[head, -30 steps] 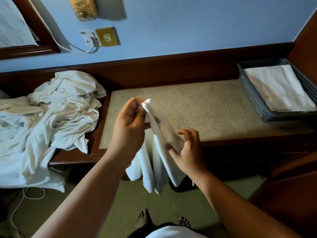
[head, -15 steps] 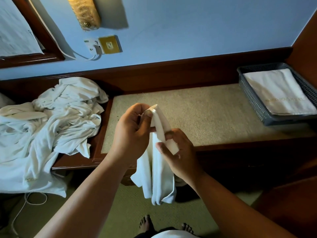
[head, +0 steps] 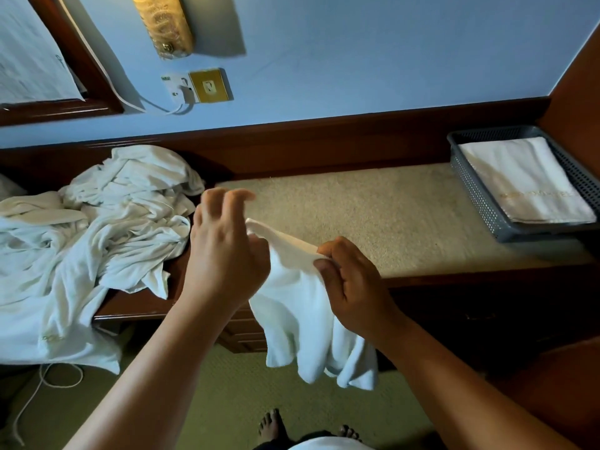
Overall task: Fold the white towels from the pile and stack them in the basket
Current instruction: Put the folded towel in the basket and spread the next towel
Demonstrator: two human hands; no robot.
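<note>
I hold a white towel [head: 292, 303] in front of the bench, and its lower part hangs in folds toward the floor. My left hand [head: 224, 254] holds the towel's top left corner at the thumb side, its other fingers raised and loosely spread. My right hand [head: 350, 287] pinches the top edge further right, so the edge runs taut between both hands. The crumpled pile of white towels [head: 107, 241] lies at the left on the wooden ledge. The grey perforated basket [head: 477, 196] stands at the far right with a folded white towel [head: 526, 180] flat inside it.
A beige carpeted bench top [head: 389, 216] stretches between pile and basket, framed in dark wood. Behind it, on the blue wall, sit a socket [head: 207, 86] with a plugged white cable and a lamp [head: 162, 24]. A white cord [head: 48, 381] lies on the floor; my bare feet [head: 272, 427] stand below.
My hands have moved apart and spread the towel's top edge sideways. The left hand's fingers have lifted and opened out; the right hand has slid right along the edge.
</note>
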